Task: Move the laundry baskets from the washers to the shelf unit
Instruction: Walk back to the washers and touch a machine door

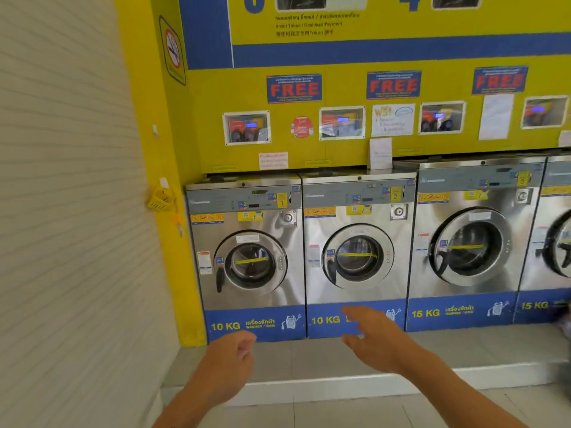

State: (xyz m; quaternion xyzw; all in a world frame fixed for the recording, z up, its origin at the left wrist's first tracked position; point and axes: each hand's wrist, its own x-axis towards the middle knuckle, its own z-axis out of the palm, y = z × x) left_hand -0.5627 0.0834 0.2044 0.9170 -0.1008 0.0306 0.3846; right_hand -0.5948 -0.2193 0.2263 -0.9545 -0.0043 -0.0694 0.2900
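Observation:
A row of steel front-load washers stands against the yellow wall: a 10 KG washer [247,251] at the left, a second 10 KG washer [358,242] beside it, and a 15 KG washer [469,236] further right. No laundry basket and no shelf unit are in view. My left hand [230,358] hangs low in front of the first washer's blue base, fingers loosely curled and holding nothing. My right hand [369,335] reaches forward before the second washer's base, fingers spread and empty.
A white ribbed wall [68,211] fills the left side. A small yellow hanging basket [160,199] is fixed to the yellow pillar. The washers stand on a raised grey step with a white edge [340,386]. A blurred object shows at the far right edge [565,325].

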